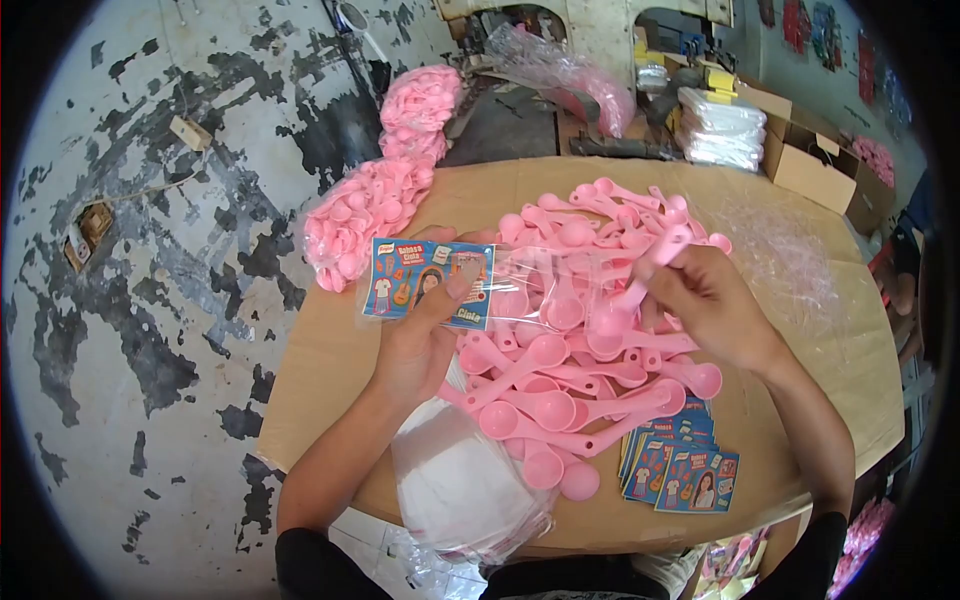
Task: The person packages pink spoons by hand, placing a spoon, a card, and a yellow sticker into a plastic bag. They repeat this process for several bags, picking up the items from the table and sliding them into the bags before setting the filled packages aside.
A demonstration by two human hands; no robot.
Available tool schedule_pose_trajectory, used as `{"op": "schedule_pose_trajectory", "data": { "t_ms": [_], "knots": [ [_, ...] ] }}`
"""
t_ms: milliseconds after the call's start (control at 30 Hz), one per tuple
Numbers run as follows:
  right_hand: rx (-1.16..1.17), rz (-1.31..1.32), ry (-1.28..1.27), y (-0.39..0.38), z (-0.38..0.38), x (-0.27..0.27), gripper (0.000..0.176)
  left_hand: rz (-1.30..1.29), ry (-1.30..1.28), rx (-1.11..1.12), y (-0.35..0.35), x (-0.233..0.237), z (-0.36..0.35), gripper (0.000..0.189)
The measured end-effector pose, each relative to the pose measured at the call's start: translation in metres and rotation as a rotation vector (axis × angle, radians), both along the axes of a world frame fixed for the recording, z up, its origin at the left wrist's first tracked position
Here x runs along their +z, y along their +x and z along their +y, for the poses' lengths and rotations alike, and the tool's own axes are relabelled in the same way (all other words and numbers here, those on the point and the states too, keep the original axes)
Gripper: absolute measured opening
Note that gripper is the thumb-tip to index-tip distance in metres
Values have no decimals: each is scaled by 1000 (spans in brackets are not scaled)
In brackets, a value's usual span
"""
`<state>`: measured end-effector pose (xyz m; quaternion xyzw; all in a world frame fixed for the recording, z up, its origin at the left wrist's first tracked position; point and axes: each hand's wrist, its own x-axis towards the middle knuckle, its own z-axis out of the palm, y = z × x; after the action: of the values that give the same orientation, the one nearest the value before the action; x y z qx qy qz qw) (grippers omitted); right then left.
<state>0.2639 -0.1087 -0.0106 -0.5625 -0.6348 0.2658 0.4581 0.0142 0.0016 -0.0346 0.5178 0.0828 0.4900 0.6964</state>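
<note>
The left hand (425, 335) holds a clear plastic bag (520, 290) above the table, with the thumb pressed on top and the other fingers underneath. Inside the bag's left end lies a blue printed card (425, 280) with cartoon pictures, face up. The bag's long axis runs roughly left to right and its far end reaches toward the right hand (710, 305). That hand's fingers are pinched closed on a pink plastic spoon (645, 275), glossy and one-piece. The spoon lies on a slant, upper right to lower left, with its lower end at the bag; whether it is already inside I cannot tell. Under both hands a pile of pink spoons (570, 400) is spread on a cardboard sheet (320, 380). A stack of cards (685, 475) lies just beside the pile, near the right forearm.
</note>
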Motion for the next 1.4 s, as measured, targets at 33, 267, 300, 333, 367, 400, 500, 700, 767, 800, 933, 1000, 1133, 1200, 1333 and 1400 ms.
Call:
{"op": "schedule_pose_trajectory", "data": {
  "t_ms": [33, 267, 300, 333, 367, 400, 500, 700, 767, 800, 933, 1000, 1133, 1200, 1333, 1400],
  "knots": [
    [-4, 122, 15, -1, 0, 4, 43, -6, -11, 3, -1, 1, 1, 46],
    [103, 358, 101, -26, -12, 9, 49, 14, 94, -101, 3, -7, 0, 50],
    [102, 353, 112, -31, -15, 9, 48, 21, 71, -125, 3, -9, -3, 53],
    [95, 321, 97, -34, -18, 8, 47, 27, 50, -148, 3, -13, -7, 55],
    [89, 289, 83, -36, -21, 6, 45, 32, 30, -171, 3, -15, -9, 58],
    [84, 257, 71, -38, -23, 5, 44, 62, 33, -192, 4, -14, -12, 58],
    [123, 218, 90, -47, -22, -3, 39, 138, 36, -232, 8, -11, -18, 58],
    [127, 114, 135, -35, -21, 1, 33, 265, -33, -53, 11, -11, -21, 51],
    [112, -30, 122, -31, -21, 2, 33, 323, -29, -43, 12, -8, -23, 51],
    [92, -93, 97, -32, -24, 4, 33, 268, -32, -58, 13, -8, -24, 50],
    [188, -382, 284, -28, -18, -9, 33, 221, -98, -48, 14, -5, -34, 51],
    [141, -206, 293, -32, -19, -11, 33, 236, -102, -27, 14, -4, -35, 52],
    [82, -2, 122, -30, -25, 11, 32, 255, -35, -24, 12, -5, -31, 56],
    [101, -185, -83, -33, -31, 19, 28, 276, 25, -8, 11, -7, -32, 53],
    [100, -106, 30, -40, -27, 0, 19, 266, 73, -52, 10, -18, -29, 56],
    [75, 37, 37, -36, -26, -5, 16, 317, 8, -143, 11, -17, -31, 68]
  ]
}}
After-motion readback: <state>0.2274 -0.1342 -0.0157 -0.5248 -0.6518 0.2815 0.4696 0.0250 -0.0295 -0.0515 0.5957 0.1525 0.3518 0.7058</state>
